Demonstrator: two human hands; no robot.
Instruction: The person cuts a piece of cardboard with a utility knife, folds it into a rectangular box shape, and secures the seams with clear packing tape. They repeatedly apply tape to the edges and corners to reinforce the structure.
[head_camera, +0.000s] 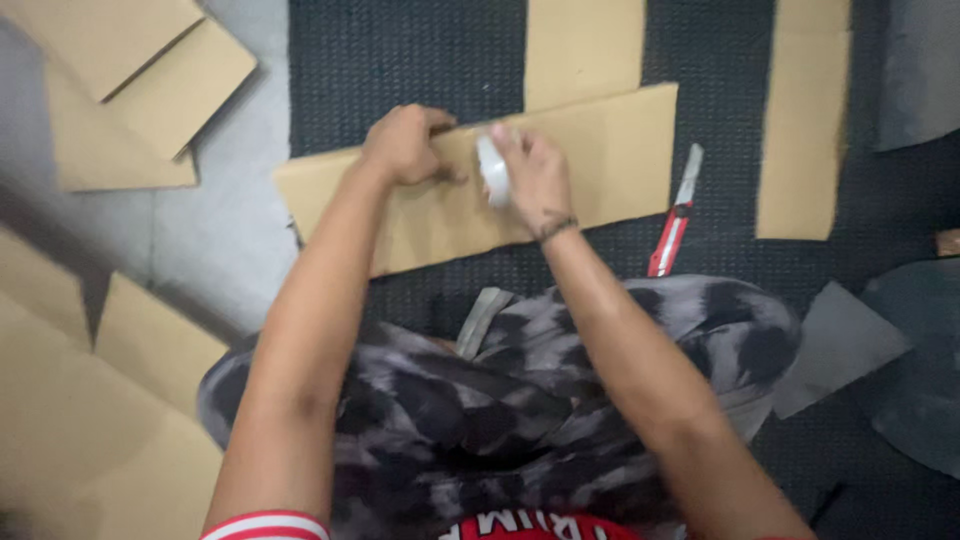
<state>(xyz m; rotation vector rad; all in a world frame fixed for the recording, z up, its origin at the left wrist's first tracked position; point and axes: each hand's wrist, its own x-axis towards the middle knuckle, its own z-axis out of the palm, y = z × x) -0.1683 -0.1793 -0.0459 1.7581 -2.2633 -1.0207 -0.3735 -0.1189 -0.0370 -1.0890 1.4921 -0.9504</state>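
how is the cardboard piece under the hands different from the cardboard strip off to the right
The cardboard piece lies crosswise and slightly tilted; the cardboard strip runs lengthwise, away from the person. The piece is broader, the strip narrower. The left hand presses on the piece and the right hand holds a white object on it; the strip lies untouched. Both are plain brown, flat on the dark mat.

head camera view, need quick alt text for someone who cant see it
Seen from above, a person's left hand presses down a long brown cardboard strip on a dark textured mat, while the right hand holds a small white object against it. A red-handled utility knife lies to the right, with more cardboard pieces around.
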